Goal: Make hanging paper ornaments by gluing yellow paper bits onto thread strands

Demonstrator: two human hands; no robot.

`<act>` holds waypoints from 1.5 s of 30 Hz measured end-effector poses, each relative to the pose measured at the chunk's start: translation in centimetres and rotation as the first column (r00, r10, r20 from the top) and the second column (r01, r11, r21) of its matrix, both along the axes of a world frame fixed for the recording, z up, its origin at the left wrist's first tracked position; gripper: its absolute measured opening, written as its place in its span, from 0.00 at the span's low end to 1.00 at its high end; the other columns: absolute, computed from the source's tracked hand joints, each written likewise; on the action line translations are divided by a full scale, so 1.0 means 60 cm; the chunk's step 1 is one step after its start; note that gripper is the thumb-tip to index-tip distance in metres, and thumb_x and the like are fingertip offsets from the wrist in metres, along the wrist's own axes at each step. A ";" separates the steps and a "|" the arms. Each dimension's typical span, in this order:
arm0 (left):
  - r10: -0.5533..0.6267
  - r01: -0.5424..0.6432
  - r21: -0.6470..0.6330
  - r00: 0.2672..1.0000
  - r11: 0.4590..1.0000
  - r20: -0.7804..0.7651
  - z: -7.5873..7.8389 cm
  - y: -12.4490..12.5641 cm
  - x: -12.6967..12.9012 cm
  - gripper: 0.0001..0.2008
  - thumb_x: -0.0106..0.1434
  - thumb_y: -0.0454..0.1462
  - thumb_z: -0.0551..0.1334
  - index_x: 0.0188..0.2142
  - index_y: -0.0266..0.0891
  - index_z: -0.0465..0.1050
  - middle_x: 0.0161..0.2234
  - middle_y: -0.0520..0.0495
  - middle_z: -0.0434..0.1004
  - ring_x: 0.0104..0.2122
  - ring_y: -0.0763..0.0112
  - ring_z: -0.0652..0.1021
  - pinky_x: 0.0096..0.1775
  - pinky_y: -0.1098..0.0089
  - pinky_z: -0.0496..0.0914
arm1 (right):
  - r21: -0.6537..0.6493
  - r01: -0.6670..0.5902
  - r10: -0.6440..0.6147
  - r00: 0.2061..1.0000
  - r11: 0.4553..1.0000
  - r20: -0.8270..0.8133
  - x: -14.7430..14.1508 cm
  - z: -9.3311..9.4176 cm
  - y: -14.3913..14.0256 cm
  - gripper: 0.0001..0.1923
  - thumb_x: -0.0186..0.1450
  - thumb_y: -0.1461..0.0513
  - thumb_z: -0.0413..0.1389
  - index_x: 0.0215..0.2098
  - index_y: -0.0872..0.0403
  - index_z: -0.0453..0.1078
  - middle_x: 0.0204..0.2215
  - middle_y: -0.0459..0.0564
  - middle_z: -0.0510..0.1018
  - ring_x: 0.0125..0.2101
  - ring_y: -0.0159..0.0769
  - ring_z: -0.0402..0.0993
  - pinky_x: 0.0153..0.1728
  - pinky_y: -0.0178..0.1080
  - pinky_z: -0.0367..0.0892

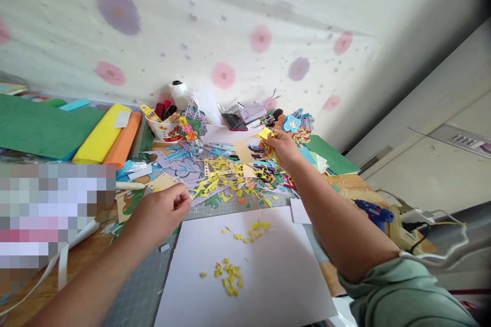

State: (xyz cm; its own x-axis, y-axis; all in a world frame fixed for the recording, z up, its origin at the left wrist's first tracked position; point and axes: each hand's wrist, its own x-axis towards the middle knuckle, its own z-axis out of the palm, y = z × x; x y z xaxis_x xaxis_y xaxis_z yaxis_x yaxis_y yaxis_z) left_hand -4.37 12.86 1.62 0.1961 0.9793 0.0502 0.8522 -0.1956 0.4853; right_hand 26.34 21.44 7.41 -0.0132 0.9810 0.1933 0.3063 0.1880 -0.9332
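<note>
— Yellow paper piece (266, 134), is that what the right hand (282, 145) has?

— Yes. The right hand reaches far over the table (82, 258) and its fingers are closed in a pinch on the yellow paper piece, held just above the pile of paper cuttings (224, 176) at the back.

— And the left hand (163, 214)?

— It is nearer, curled into a loose fist with thumb and fingertips pressed together. Whether anything small sits between them, I cannot tell. It hovers at the near left edge of the cuttings, just over the corner of the white sheet (245, 276).

— What lies on that sheet?

— Small yellow scraps (229, 277) in a cluster near the front, and a few more (258, 228) toward the far edge. The sheet rests on a grey cutting mat (141, 286).

— Further out?

— Behind the cuttings stands a white cup (164, 130) full of pens and tools. Left of it lie a yellow roll (100, 135) and an orange roll (123, 140) side by side, touching, with a green sheet (42, 127) beyond them. On the right, near the table edge, sits a blue glue gun (374, 212), well apart from both hands. A flowered cloth (192, 25) covers the wall behind.
</note>
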 end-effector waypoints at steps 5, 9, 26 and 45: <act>0.013 -0.013 0.000 1.000 1.000 0.017 -0.003 0.002 0.002 0.08 0.59 0.40 0.53 0.26 0.43 0.66 0.21 0.55 0.73 0.23 0.68 0.72 0.27 0.70 0.57 | -0.052 -0.019 0.017 0.999 0.998 -0.028 -0.031 -0.031 0.003 0.10 0.58 0.55 0.52 0.30 0.51 0.56 0.21 0.40 0.68 0.13 0.22 0.52 0.17 0.29 0.61; 0.024 -0.024 -0.014 0.999 1.000 0.021 -0.002 0.004 0.000 0.08 0.59 0.41 0.54 0.26 0.43 0.66 0.22 0.55 0.73 0.24 0.68 0.72 0.27 0.70 0.58 | -0.140 -0.091 0.112 0.983 0.986 0.145 -0.077 -0.070 0.025 0.04 0.58 0.60 0.53 0.30 0.52 0.62 0.21 0.40 0.70 0.14 0.23 0.55 0.17 0.30 0.60; 0.080 -0.080 0.003 0.997 0.997 0.021 0.002 0.003 -0.003 0.08 0.59 0.40 0.54 0.25 0.43 0.67 0.21 0.55 0.73 0.24 0.69 0.71 0.27 0.70 0.56 | -0.200 -0.260 0.301 0.444 0.945 0.844 -0.130 -0.103 0.018 0.27 0.52 0.53 0.68 0.48 0.54 0.74 0.51 0.60 0.73 0.44 0.48 0.74 0.39 0.38 0.67; 0.164 -0.168 -0.019 0.928 0.986 0.333 -0.013 0.016 -0.013 0.07 0.56 0.41 0.57 0.24 0.43 0.69 0.22 0.54 0.76 0.24 0.67 0.74 0.28 0.69 0.61 | -0.057 -0.246 0.233 0.958 0.968 -0.167 -0.068 -0.011 -0.001 0.12 0.52 0.53 0.58 0.25 0.53 0.65 0.14 0.41 0.66 0.18 0.29 0.61 0.21 0.33 0.59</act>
